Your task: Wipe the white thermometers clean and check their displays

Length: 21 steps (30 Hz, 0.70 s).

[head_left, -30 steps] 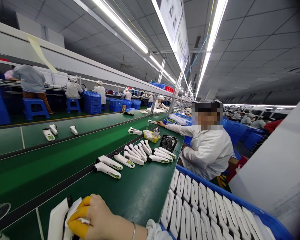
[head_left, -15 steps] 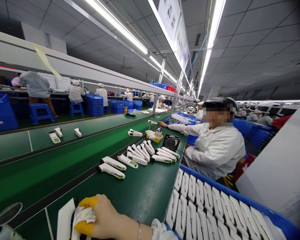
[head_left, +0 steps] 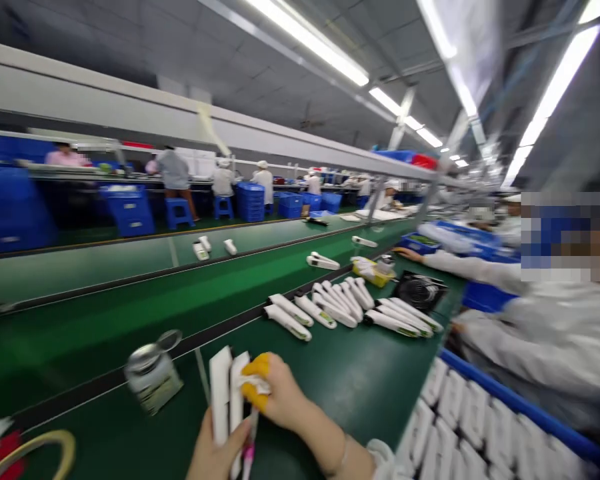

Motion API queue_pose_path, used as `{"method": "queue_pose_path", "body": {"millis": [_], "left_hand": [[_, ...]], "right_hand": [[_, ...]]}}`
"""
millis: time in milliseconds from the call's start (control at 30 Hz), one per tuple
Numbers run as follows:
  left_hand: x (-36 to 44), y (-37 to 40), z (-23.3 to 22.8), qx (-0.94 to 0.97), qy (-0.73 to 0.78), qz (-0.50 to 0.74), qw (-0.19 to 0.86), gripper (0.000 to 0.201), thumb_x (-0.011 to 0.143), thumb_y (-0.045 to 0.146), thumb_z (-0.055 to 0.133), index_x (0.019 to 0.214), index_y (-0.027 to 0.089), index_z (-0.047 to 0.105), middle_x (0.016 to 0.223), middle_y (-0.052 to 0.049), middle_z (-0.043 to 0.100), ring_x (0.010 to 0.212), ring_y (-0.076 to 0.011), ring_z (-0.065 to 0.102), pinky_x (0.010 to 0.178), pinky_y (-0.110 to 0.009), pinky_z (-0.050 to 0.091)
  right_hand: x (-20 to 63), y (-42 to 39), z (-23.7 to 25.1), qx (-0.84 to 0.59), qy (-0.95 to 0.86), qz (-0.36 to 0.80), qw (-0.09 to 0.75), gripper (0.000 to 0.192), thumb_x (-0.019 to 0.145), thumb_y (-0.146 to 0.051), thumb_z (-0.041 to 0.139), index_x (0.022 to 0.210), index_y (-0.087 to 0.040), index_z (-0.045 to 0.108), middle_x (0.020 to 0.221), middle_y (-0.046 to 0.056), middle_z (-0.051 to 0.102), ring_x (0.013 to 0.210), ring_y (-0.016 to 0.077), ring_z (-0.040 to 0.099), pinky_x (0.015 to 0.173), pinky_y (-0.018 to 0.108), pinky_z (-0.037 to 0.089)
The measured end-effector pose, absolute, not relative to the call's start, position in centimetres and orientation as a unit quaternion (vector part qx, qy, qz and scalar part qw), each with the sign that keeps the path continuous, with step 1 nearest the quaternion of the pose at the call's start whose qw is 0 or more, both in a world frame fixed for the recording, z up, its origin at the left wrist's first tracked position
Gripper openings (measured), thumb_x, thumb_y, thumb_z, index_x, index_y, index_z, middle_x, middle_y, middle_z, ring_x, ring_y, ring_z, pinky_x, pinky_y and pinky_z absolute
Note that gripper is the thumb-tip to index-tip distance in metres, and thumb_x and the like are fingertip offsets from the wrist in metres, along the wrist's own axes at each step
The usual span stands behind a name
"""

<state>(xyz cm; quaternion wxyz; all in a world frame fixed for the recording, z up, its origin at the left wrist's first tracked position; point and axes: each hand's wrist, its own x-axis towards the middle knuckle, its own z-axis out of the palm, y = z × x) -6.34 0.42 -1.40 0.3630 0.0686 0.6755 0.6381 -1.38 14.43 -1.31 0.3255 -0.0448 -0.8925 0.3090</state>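
My left hand (head_left: pixel 213 450) is closed around two long white handheld devices (head_left: pixel 221 393), which look like thermometer-style housings and stand upright side by side. My right hand (head_left: pixel 280 393) wears yellow finger covers and pinches a crumpled white cloth (head_left: pixel 256 383) against the upper part of the right-hand housing. A thin pink-and-white stick (head_left: pixel 249 450) shows beneath my right hand; what holds it is hidden. Farther along the green bench lies a row of similar white devices (head_left: pixel 330 305), some with green panels showing.
A metal can (head_left: pixel 153 377) with a raised lid stands left of my hands. A tape ring (head_left: pixel 63 443) lies lower left. Beyond are a yellow basket (head_left: pixel 373 272) and a black fan (head_left: pixel 420 290). A co-worker (head_left: pixel 510 353) sits right, behind a blue crate (head_left: pixel 525 407) of white housings.
The view has swung left, so the bench things appear farther right. My left hand and the metal can have come into view; the cloth stays in my right hand.
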Motion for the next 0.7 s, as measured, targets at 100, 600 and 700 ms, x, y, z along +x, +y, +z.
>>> {"method": "queue_pose_path", "body": {"millis": [100,600,700], "left_hand": [[-6.04,0.43,-0.67,0.050,0.653,0.656,0.376,0.080,0.062,0.043,0.071,0.124,0.016,0.028,0.072,-0.001,0.059,0.054,-0.0157,0.057,0.057,-0.031,0.050],[-5.88,0.42,-1.35,0.090,0.634,0.654,0.403,0.082,0.066,0.028,0.069,0.132,0.023,0.020,0.084,-0.002,0.061,0.047,-0.0104,0.054,0.050,-0.027,0.048],[-5.91,0.36,-1.35,0.098,0.634,0.650,0.409,0.081,0.066,0.027,0.068,0.132,0.022,0.022,0.083,-0.002,0.060,0.046,-0.0096,0.053,0.048,-0.026,0.046]], "right_hand": [[-1.34,14.70,-1.34,-0.043,-0.868,0.365,0.335,0.016,0.083,-0.026,0.052,0.093,-0.018,0.062,0.083,0.008,0.064,0.077,0.0195,0.057,0.071,0.033,0.046],[-1.75,14.10,-1.91,-0.024,-0.865,0.392,0.312,0.013,0.083,-0.025,0.053,0.091,-0.021,0.063,0.087,0.008,0.065,0.083,0.0215,0.059,0.076,0.038,0.048],[-1.74,14.18,-1.73,-0.020,-0.873,0.388,0.295,0.011,0.082,-0.025,0.054,0.088,-0.022,0.063,0.085,0.007,0.065,0.082,0.0207,0.059,0.074,0.036,0.048]]}}
